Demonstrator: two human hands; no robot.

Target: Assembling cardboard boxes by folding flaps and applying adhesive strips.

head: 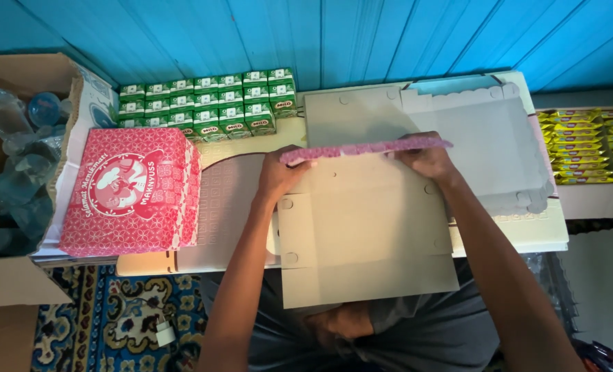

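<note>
Right now, taking the flat box blank (365, 227) in front of you as the landmark, the far left of it holds an open cardboard carton (17, 76) with clear plastic water cups (14, 165) inside. Nearer to the blank, still on its left, a folded pink box (131, 191) with a white printed pattern sits closed on the low table (547, 238). Behind that pink box, up and left of the blank, green drink cartons (210, 103) stand in tight rows against the blue wall. Your left hand (279, 176) grips the blank's far flap at its left end, fingers curled over the pink printed edge (365, 148), which is folded up towards you. The blank itself lies grey side up, half on the table and half over your lap. Your right hand (427, 158) clasps the same raised flap at its right end. Beyond the blank, more flat grey blanks (485, 138) lie stacked. Well to its right, yellow snack packets (585, 145) lie piled on a shelf.
</note>
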